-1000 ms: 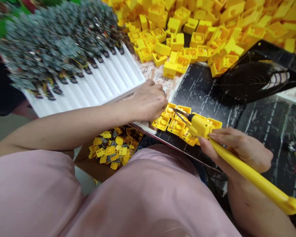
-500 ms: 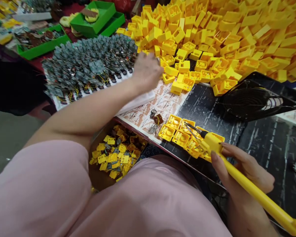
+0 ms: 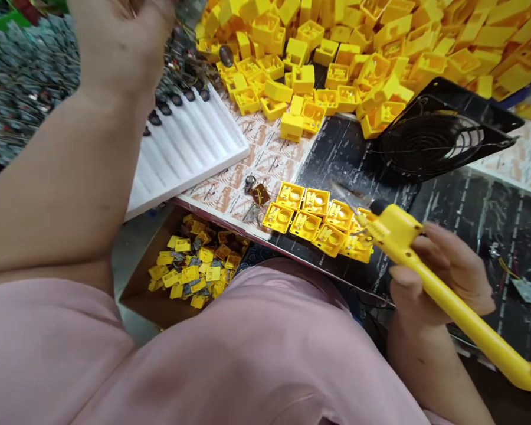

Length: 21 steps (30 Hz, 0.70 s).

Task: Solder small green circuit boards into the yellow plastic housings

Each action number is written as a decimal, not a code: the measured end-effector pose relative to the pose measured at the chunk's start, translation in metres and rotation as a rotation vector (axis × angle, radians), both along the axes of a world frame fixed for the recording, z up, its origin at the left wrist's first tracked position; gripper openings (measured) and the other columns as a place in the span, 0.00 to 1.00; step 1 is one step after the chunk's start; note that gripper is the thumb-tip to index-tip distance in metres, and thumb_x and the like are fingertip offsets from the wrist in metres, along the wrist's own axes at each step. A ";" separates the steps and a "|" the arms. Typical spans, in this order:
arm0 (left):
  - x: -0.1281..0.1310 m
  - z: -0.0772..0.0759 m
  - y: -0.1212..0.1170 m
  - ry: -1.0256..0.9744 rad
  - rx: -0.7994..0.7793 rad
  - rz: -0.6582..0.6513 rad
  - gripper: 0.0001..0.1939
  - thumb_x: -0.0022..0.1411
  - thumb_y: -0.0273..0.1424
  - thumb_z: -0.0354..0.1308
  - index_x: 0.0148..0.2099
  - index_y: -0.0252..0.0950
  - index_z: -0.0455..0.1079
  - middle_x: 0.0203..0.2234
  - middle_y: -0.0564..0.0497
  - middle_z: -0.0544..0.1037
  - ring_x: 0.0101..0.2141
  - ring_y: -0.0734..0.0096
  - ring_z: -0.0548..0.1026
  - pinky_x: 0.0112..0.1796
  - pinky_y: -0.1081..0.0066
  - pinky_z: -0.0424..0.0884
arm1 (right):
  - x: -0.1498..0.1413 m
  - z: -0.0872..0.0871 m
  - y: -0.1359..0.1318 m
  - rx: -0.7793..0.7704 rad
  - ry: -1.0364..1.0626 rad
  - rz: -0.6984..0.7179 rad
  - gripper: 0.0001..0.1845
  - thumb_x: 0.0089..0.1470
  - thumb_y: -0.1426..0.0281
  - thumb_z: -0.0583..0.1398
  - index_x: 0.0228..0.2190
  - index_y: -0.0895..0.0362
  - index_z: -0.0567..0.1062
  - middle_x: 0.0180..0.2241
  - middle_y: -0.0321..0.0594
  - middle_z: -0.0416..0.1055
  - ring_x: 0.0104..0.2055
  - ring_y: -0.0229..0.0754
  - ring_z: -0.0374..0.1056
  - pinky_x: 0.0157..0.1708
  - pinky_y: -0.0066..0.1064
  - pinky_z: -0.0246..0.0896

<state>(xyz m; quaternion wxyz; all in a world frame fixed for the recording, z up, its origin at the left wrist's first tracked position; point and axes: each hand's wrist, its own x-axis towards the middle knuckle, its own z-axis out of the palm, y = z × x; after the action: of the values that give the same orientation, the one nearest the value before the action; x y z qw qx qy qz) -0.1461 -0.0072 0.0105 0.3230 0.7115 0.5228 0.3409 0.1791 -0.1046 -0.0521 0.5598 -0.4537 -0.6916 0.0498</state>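
Note:
My right hand [image 3: 442, 277] grips a yellow soldering iron [image 3: 425, 260] whose metal tip points left over a cluster of open yellow plastic housings [image 3: 318, 219] on a black mat [image 3: 358, 159]. My left hand [image 3: 119, 41] is raised at the top left, close to the camera, above a white grooved tray [image 3: 190, 147] holding several small circuit boards [image 3: 26, 77] with wires. Its fingers are curled and pinch a small wired part [image 3: 190, 12] that is blurred. A small brown component with a metal ring [image 3: 256, 192] lies on the patterned table just left of the housings.
A large heap of yellow housings [image 3: 380, 47] fills the far side of the table. A black fan grille [image 3: 433, 141] stands at the right. Below the table edge, a cardboard box [image 3: 159, 301] holds several finished yellow pieces. Pink clothing fills the foreground.
My left hand left the housings near the table edge, reached up to the circuit-board tray and rose toward the camera. The brown component now lies uncovered. The soldering iron shifted slightly right.

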 end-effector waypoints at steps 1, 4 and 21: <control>0.000 0.003 -0.005 -0.060 -0.050 0.005 0.34 0.66 0.66 0.62 0.48 0.38 0.75 0.34 0.50 0.84 0.48 0.61 0.77 0.52 0.52 0.75 | -0.002 0.004 -0.001 -0.023 -0.006 0.007 0.29 0.66 0.47 0.66 0.63 0.44 0.78 0.46 0.40 0.83 0.33 0.46 0.81 0.28 0.38 0.78; 0.004 0.012 -0.010 -0.293 -0.209 -0.026 0.33 0.60 0.62 0.72 0.44 0.36 0.74 0.32 0.51 0.84 0.37 0.67 0.81 0.41 0.62 0.79 | -0.012 0.017 -0.002 -0.215 -0.054 0.075 0.23 0.70 0.50 0.63 0.60 0.46 0.80 0.38 0.37 0.84 0.29 0.43 0.80 0.28 0.36 0.79; 0.057 -0.033 -0.075 -0.603 -0.536 -0.224 0.19 0.63 0.43 0.76 0.52 0.41 0.86 0.58 0.46 0.84 0.63 0.55 0.79 0.67 0.60 0.71 | -0.020 0.008 0.001 0.121 -0.277 0.191 0.25 0.58 0.81 0.72 0.52 0.48 0.77 0.33 0.30 0.83 0.37 0.42 0.84 0.40 0.27 0.82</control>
<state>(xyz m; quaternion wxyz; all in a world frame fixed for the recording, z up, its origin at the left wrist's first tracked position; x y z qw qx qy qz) -0.0891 -0.0824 -0.0223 0.6704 0.5229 0.3943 0.3487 0.1588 -0.1038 -0.0442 0.4782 -0.3542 -0.8036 -0.0021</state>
